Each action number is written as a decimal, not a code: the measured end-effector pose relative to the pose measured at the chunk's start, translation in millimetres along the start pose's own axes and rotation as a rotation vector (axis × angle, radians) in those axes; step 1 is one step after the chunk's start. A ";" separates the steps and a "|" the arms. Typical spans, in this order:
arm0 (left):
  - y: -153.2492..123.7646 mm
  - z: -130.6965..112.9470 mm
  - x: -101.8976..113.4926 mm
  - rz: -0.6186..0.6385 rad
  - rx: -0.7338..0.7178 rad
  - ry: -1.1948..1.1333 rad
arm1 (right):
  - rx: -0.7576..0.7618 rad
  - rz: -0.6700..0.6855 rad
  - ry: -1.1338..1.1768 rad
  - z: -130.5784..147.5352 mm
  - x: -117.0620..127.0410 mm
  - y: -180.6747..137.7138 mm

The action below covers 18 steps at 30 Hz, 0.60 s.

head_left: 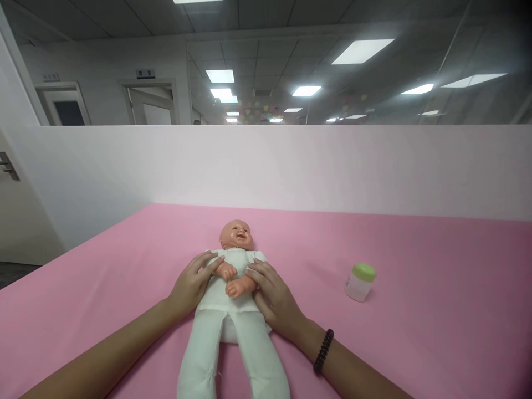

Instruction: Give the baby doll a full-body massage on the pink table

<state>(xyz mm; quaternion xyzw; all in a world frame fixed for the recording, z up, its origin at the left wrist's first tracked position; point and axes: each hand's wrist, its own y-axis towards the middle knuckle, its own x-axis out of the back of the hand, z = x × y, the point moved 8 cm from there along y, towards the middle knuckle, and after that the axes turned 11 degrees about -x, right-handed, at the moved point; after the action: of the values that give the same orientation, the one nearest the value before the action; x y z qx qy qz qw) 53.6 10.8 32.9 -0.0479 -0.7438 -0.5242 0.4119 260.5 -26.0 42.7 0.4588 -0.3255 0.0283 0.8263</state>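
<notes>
A baby doll (226, 324) lies on its back on the pink sheet, its head away from me and its legs towards me. Its head is bare plastic, and its soft body is white. My left hand (194, 279) holds the doll's side and arm at the left, with the thumb over the forearm. At the other side, my right hand (276, 296) is wrapped around the doll's arm and flank, its fingertips lying on the forearm. Both plastic doll hands rest over the belly, between my hands. Parts of my fingers are hidden against the doll's body.
To the right on the pink sheet (415, 310) stands a small translucent jar (358, 287) with a green lid. A white low wall (291, 166) runs along the far edge, with glass above it. A door handle (8, 166) shows at the far left.
</notes>
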 end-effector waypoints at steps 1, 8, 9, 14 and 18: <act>-1.3 2.0 -0.5 -0.009 0.010 -0.016 | -0.007 -0.018 0.015 -1.7 0.6 -0.5; -9.3 20.2 4.7 -0.164 0.219 -0.166 | -0.303 -0.214 0.249 -33.0 11.5 -5.2; -9.5 22.2 6.5 -0.200 0.258 -0.199 | -0.365 -0.247 0.310 -37.8 13.8 -5.4; -17.8 44.2 10.7 -0.403 0.527 -0.399 | -0.600 -0.470 0.592 -56.9 28.3 -6.9; -38.0 74.9 9.2 -0.551 0.741 -0.446 | -0.897 -0.649 0.642 -86.7 32.4 -22.8</act>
<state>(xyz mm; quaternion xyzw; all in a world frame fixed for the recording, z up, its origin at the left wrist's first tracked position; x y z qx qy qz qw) -13.7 51.9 2.6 0.1885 -0.9344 -0.2918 0.0790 338.2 19.9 12.3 0.1123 0.1134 -0.2263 0.9609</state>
